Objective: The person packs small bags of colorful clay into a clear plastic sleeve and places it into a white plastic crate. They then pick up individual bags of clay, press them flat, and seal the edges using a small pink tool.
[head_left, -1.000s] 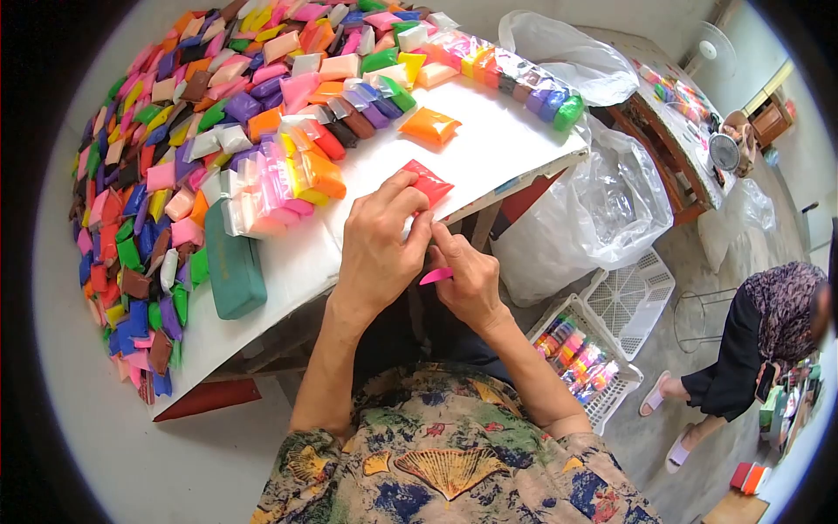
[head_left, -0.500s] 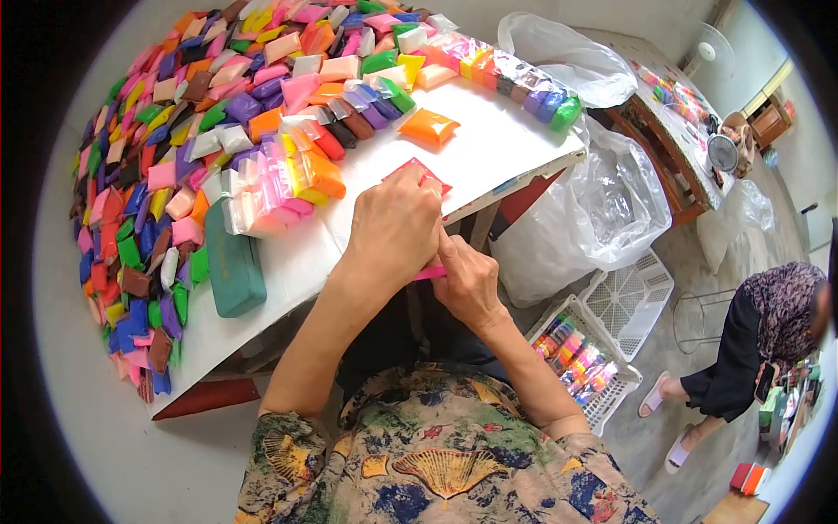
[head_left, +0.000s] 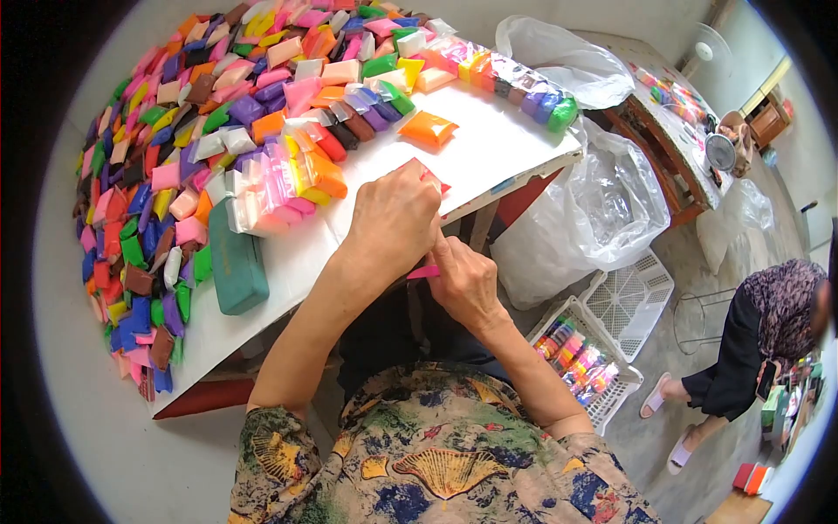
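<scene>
We look down on our two hands at the near edge of a white tabletop [head_left: 489, 148]. Our left hand [head_left: 393, 223] lies palm down, forearm reaching in from the lower left, its fingers [head_left: 408, 177] curled over a red packet [head_left: 440, 184]. Only a corner of the packet shows past the fingertips, pointing away and to the right. We cannot tell whether the fingers grip it or merely rest on it.

Just below, off the tabletop's edge, our right hand [head_left: 464, 281] is turned knuckles up. Its fingers [head_left: 447, 255] are pinched narrow on a pink strip [head_left: 424, 272], whose long axis runs nearly level from side to side, its free end pointing left under the left palm.

Beyond the left fingers an orange packet [head_left: 428, 128] lies alone. To their left are a heap of coloured packets [head_left: 175, 148] and a green case [head_left: 236, 262], its embossed lettering too small to read. To the right of the right hand, a clear plastic bag [head_left: 602, 210] and a white basket [head_left: 587, 360] sit on the floor. Another person [head_left: 768, 341] stands well apart.
</scene>
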Tool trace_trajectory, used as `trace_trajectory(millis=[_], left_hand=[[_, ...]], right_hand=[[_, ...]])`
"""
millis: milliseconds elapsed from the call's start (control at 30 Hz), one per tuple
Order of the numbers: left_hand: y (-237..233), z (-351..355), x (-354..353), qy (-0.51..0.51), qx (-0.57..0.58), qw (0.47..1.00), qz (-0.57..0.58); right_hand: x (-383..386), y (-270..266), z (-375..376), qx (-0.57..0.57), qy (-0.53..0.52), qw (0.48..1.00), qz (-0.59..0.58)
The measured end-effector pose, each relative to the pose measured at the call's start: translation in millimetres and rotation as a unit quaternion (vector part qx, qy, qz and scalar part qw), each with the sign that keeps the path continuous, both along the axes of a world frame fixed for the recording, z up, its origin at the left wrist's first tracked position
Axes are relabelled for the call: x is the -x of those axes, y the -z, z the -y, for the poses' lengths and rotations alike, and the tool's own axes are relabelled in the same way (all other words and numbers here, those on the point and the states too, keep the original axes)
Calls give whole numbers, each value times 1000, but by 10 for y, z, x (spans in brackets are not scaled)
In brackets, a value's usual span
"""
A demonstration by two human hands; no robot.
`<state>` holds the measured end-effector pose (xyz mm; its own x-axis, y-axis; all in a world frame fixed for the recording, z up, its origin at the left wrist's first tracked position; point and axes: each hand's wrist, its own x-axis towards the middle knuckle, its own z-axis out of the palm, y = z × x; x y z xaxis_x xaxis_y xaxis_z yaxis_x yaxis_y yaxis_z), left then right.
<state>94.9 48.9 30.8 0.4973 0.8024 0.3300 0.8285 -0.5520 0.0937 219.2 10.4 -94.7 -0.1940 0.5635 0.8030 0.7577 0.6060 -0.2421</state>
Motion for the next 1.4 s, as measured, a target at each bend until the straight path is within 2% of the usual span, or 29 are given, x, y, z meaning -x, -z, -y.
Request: trace_trajectory(millis=[267,467,667,767,933,1033,1133,1233,1400], left_hand=[[64,6,-39,22,-56,998,-33],[39,-2,-63,34,-54,994,-93],[28,-31,-13,46,-45,994,-84],[21,-37,13,37,-14,998,-53],[115,-141,154,90,-4,996,28],[126,-154,221,113,15,991,68],[138,-158,249,126,25,987,97],[137,-159,267,135,39,981,135],[201,-208,336,159,93,959,215]], right_hand=[[-6,-9,45,14,-13,1000,11],[-29,12,82,48,-22,999,11],[-32,-39,88,41,-16,999,15],[-45,-34,74,28,-11,999,23],[-140,-116,82,73,-19,997,12],[-171,-228,49,71,-52,994,-60],[-235,-277,-26,69,-30,997,-7],[-247,-319,-78,62,-38,997,-18],[-206,-382,-138,51,-67,985,-149]])
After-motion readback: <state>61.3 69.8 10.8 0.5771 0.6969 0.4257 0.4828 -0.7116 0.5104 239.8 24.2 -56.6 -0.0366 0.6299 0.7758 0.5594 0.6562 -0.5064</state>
